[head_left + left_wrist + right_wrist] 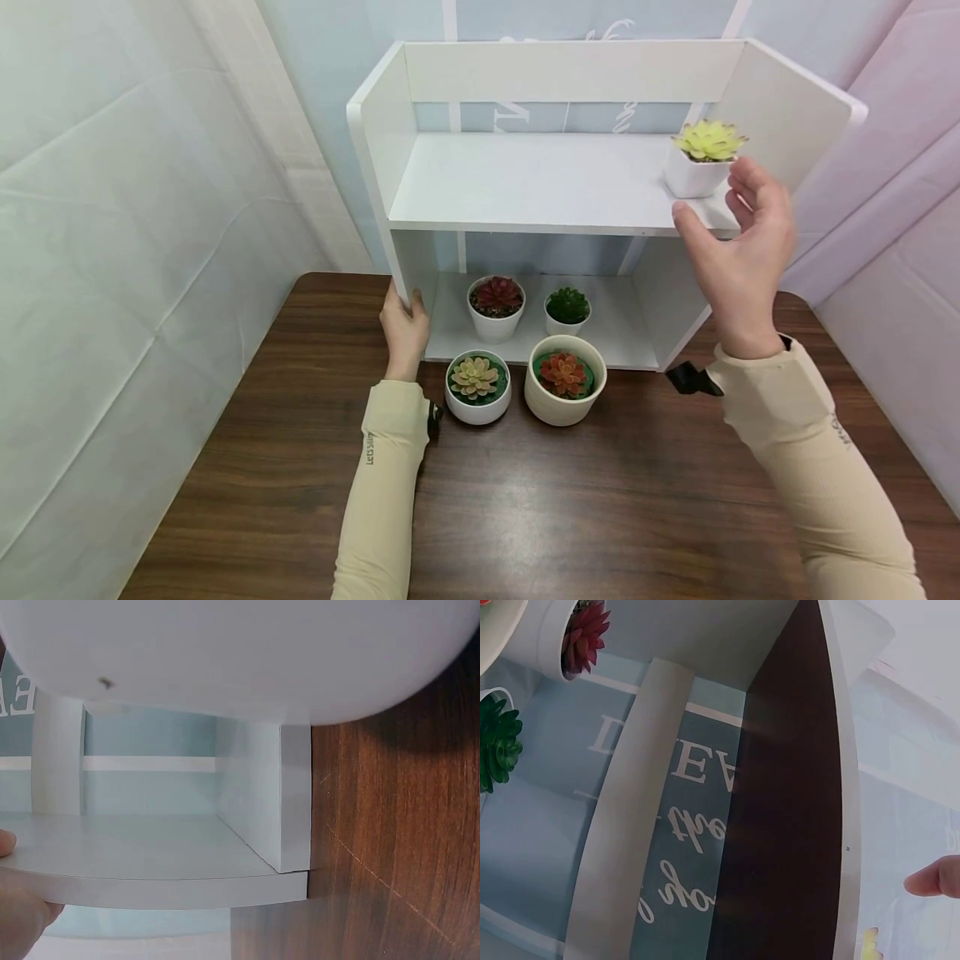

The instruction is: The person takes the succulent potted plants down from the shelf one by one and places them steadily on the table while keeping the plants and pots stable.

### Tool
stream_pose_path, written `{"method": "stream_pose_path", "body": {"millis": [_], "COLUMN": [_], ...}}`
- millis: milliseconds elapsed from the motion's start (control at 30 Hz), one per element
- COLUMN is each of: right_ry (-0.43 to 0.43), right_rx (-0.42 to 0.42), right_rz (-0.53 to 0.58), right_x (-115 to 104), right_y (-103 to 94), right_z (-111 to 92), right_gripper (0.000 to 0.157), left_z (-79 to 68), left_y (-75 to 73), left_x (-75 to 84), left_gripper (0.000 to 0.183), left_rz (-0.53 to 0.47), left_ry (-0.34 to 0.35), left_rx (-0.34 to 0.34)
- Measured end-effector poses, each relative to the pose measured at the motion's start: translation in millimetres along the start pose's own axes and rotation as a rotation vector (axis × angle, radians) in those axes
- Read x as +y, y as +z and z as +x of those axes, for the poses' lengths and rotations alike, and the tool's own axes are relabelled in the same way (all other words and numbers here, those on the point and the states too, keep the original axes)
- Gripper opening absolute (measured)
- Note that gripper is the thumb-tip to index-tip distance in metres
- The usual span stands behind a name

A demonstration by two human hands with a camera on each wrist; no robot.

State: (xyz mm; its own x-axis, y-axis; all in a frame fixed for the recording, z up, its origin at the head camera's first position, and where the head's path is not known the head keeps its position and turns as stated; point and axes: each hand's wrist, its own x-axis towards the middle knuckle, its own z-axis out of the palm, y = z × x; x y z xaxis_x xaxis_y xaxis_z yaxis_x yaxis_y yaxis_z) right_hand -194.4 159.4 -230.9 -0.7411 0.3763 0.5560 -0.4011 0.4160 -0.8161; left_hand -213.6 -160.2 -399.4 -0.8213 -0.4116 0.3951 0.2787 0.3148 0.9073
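Note:
A white two-tier shelf (525, 187) stands on the table. My left hand (405, 329) grips the front edge of its left side panel, thumb on one face and fingers on the other; the left wrist view shows this hand (22, 919) at its left border. At the right end of the upper tier sits a yellow-green succulent (708, 142) in a square white pot (693, 177). Beside that pot my right hand (742, 242) is held with thumb and fingers apart, gripping nothing. Only its thumb (937, 877) shows in the right wrist view.
On the lower tier stand a dark red succulent (499, 293) and a green succulent (567, 306) in white pots. In front of the shelf are a pale succulent (474, 377) in a white bowl and an orange-red succulent (564, 375) in a cream pot on the brown table (540, 517).

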Motion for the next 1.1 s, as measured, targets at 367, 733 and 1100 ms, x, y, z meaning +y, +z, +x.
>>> {"method": "stream_pose_path", "body": {"millis": [367,733,1100], "right_ry": [0.091,0.177,0.190], "right_rx": [-0.005,-0.061,-0.081], "right_rz": [-0.081,-0.178,-0.204], "right_x": [-1.6,-3.3,-2.9], "right_y": [-0.4,-1.9,3.2], "right_z": [7.6,16.1,27.5], "right_gripper": [0.071,0.082,0.078], "left_z": [0.8,0.5,0.6], "left_y": [0.5,1.0,0.4], "left_x": [-1.4,-3.1,-3.3], "left_gripper": [0.039,0.039,0.040], "left_rz": [-0.001,0.003,-0.004], "left_ry": [-0.003,0.008,0.008], "left_rx": [0.003,-0.009,-0.007]}}
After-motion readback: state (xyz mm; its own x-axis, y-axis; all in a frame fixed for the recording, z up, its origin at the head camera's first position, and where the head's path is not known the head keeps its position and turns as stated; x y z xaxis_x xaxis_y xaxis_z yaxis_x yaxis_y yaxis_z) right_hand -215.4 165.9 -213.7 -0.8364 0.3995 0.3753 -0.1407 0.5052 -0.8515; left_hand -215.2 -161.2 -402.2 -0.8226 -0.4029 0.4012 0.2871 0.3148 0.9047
